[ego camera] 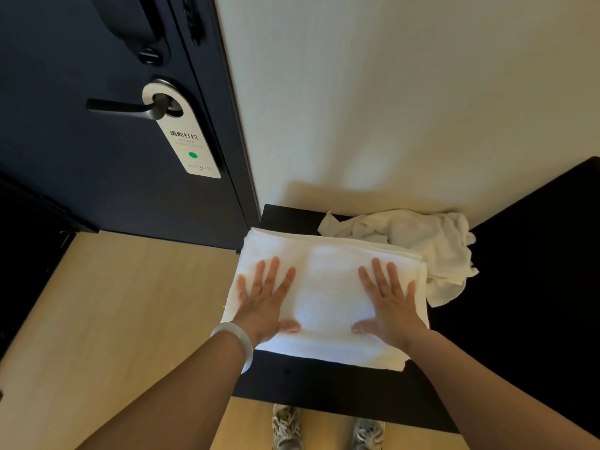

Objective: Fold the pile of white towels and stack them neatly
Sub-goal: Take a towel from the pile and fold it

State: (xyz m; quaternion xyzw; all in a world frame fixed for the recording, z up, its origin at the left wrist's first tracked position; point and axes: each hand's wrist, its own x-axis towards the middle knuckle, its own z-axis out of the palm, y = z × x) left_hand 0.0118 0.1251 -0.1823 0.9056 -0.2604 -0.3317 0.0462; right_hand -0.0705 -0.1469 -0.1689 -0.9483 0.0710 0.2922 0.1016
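The person is pressing a folded towel [324, 287] flat on the dark worktop [324, 381]. The left hand [264, 298] is lying open on it, palm down, fingers straight and spread, gripping nothing. The right hand [391, 303] is doing the same just beside it, with a bare strip of towel showing between the two thumbs. Several layered edges are showing beyond the right hand's fingertips; whether they are folds of one towel or a stack of several, I cannot tell. The step in hand is looking like the smoothing of a finished fold. Unfolded towels [422, 235] are lying crumpled beyond and outside the right hand, touching the folded one's far corner, so the task is looking only part done. The next move is probably calling for the right hand to lift off, reach forward and outward, and pinch one loose towel by an edge, drawing it clear without dragging the flat one askew.
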